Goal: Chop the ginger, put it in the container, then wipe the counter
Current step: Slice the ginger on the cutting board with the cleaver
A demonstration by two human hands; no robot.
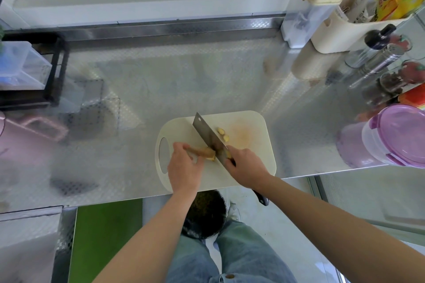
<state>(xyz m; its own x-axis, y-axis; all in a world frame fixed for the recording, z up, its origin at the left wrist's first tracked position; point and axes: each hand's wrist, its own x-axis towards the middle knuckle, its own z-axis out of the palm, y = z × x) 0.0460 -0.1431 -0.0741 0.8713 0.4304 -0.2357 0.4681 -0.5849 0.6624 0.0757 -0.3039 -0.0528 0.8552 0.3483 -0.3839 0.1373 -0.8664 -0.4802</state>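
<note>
On the near edge of the patterned metal desk point(161, 80), seen from the head camera, a pale cutting board point(253, 156) lies with its handle hole toward the left. Both forearms reach forward from the bottom of the view and meet over the board.

The left hand point(184, 167) sits palm down, its fingers point(195, 158) curled over the brown piece of ginger point(205, 152) and pinning it to the board. The right hand point(247, 167) comes in at an angle from the right, fingers clenched round the cleaver point(207, 135) where blade meets handle. The dark end of the handle pokes out under the wrist, past the desk's edge. The blade runs diagonally away from the person, its edge down against the cut face of the ginger, just beside the left fingertips.

A few yellow ginger slices point(222, 133) lie on the board right of the blade, near a faint orange stain.

A purple-lidded container point(402, 135), lid on, stands at the desk's right edge, well apart from the board.
</note>
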